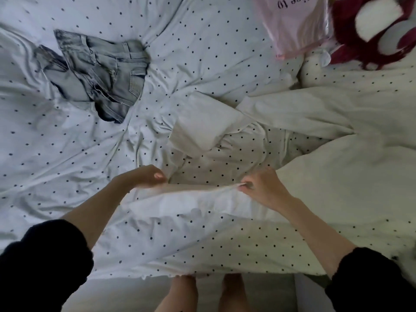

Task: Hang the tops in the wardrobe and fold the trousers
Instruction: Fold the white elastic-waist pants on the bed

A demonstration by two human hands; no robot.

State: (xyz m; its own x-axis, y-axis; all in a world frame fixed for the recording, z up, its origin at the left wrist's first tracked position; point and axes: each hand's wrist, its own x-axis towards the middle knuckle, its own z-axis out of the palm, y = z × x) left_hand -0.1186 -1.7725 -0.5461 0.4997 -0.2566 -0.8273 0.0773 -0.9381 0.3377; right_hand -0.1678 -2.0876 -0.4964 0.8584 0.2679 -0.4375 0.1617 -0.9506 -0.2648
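A white garment (193, 201) lies stretched across the dotted bedcover near the bed's front edge. My left hand (146, 176) grips its upper edge at the left end. My right hand (261, 188) pinches the same edge at the right end, fingers curled round bunched cloth. The fabric is pulled taut between both hands. Crumpled light-blue jeans (101, 73) lie apart at the upper left of the bed. A pale pink top with dark lettering (297, 25) lies at the upper right.
The white bedcover with dark dots (67, 154) is creased all over. A plain white duvet (337, 143) bulges on the right. A dark red and white plush item (373, 32) sits in the top right corner. Bare legs (207, 293) stand at the bed's front edge.
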